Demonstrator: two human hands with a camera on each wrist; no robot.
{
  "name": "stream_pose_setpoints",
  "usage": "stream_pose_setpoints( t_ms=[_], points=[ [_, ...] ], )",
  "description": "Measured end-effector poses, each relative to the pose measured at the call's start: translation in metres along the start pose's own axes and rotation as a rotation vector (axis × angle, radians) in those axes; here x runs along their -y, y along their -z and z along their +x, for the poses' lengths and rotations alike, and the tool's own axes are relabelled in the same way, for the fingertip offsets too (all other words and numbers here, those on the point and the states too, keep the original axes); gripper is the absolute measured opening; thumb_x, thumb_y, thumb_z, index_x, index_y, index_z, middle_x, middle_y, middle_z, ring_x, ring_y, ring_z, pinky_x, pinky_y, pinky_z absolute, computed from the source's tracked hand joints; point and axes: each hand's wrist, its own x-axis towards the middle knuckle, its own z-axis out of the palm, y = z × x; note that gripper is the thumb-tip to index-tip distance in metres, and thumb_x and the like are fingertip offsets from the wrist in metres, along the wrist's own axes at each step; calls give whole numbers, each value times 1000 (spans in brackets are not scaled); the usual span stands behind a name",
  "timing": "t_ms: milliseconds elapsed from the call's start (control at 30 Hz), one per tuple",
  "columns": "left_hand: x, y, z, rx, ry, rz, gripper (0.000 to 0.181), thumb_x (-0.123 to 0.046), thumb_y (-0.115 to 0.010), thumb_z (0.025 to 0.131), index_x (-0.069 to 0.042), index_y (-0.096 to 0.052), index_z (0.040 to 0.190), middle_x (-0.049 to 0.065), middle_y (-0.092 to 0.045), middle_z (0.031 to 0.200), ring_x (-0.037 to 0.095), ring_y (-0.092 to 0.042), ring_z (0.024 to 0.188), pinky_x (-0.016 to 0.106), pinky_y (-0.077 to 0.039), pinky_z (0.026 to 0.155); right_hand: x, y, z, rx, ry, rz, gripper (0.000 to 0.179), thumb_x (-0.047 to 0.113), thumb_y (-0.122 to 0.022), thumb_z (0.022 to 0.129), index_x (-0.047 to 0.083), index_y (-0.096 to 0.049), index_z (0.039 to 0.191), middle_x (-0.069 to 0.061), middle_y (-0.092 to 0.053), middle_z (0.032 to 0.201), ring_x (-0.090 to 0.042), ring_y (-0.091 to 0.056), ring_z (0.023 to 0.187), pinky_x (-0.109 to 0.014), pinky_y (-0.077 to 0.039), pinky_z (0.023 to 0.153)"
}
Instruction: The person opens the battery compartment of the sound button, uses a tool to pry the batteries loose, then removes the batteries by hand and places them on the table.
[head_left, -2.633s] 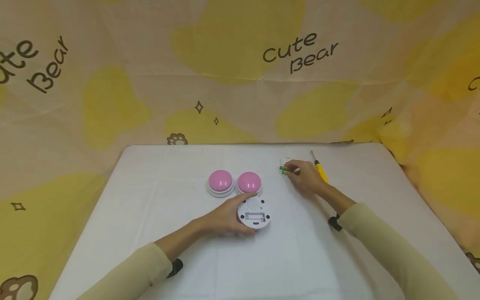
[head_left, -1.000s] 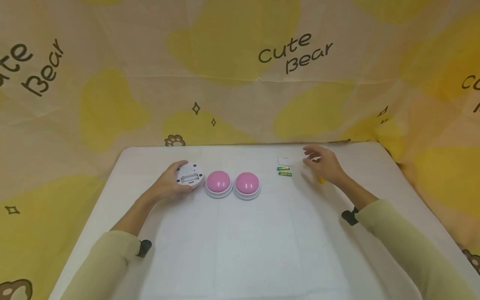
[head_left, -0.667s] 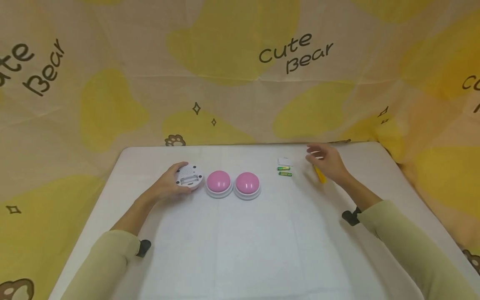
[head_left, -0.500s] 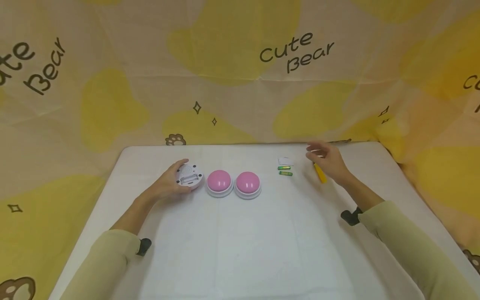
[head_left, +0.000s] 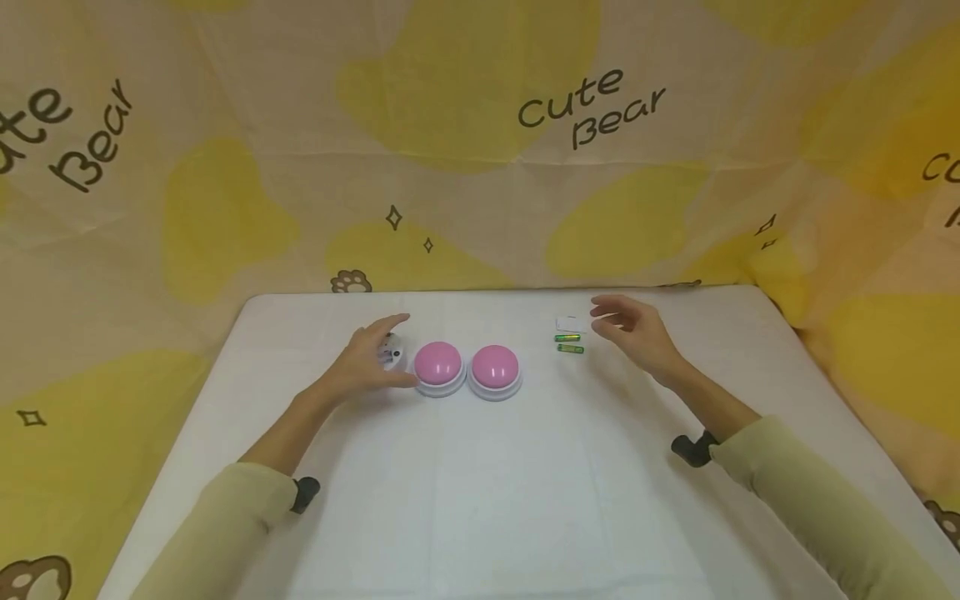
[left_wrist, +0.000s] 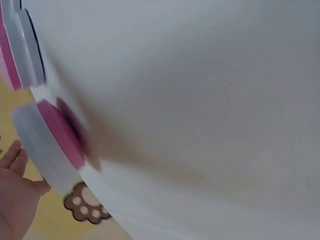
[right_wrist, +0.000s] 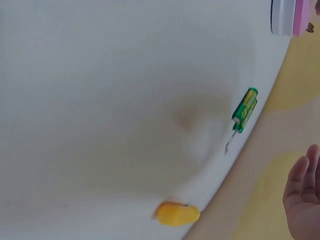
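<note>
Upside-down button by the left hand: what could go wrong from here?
1. The upside-down button is dome-down, so it may rock or tip if the left hand brushes it.
2. The upright button beside it is close to the left thumb and could get nudged; contact is unclear.
3. The two batteries lie loose near the right hand and might roll if bumped.

There are three pink-and-white buttons (head_left: 495, 367), two green batteries (head_left: 567, 338), one flat white piece (head_left: 567, 322) and one yellow handle (right_wrist: 178, 214).
</note>
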Motion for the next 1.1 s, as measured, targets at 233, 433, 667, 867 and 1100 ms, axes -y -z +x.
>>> stream_pose_setpoints(
  t_ms=[233, 433, 667, 867, 1100],
  points=[
    [-21, -12, 8, 47, -115, 58, 99, -36, -88, 72, -10, -38, 153, 17, -42, 153, 38, -39, 139, 59, -6, 118, 8, -15, -3, 45, 31, 64, 36, 8, -69, 93, 2, -62, 128, -21, -65, 116, -19, -65, 97, -20, -52, 81],
    [-25, -20, 16, 96, -116, 109, 100, -36, -90, 70, -11, -39, 153, 13, -44, 152, 34, -33, 144, 58, -3, 118, 11, -28, -7, 111, 38, 127, 38, 5, -69, 92, -1, -61, 128, -29, -62, 118, -21, -66, 97, -22, -53, 80],
    [-26, -26, 20, 114, -94, 145, 98, -34, -90, 70, -13, -41, 152, 12, -48, 150, 33, -38, 141, 60, -4, 117, 15, -39, -11, 168, 10, 180, 39, 8, -70, 92, 2, -61, 129, -28, -61, 120, -24, -64, 99, -23, -54, 83],
    [-25, -29, 21, 116, -159, 167, 96, -26, -92, 69, -6, -43, 149, 15, -51, 146, 31, -46, 136, 56, -4, 119, 17, -48, -14, 197, 1, 195, 38, 7, -68, 92, 2, -61, 129, -30, -60, 120, -26, -63, 100, -24, -53, 86],
    [-26, -31, 20, 130, -94, 121, 93, -22, -90, 72, -11, -42, 151, 13, -47, 150, 45, -27, 144, 63, -20, 114, 20, -57, -17, 228, 14, 228, 36, 6, -68, 92, 2, -62, 128, -31, -61, 116, -28, -63, 97, -25, -53, 85]
  ],
)
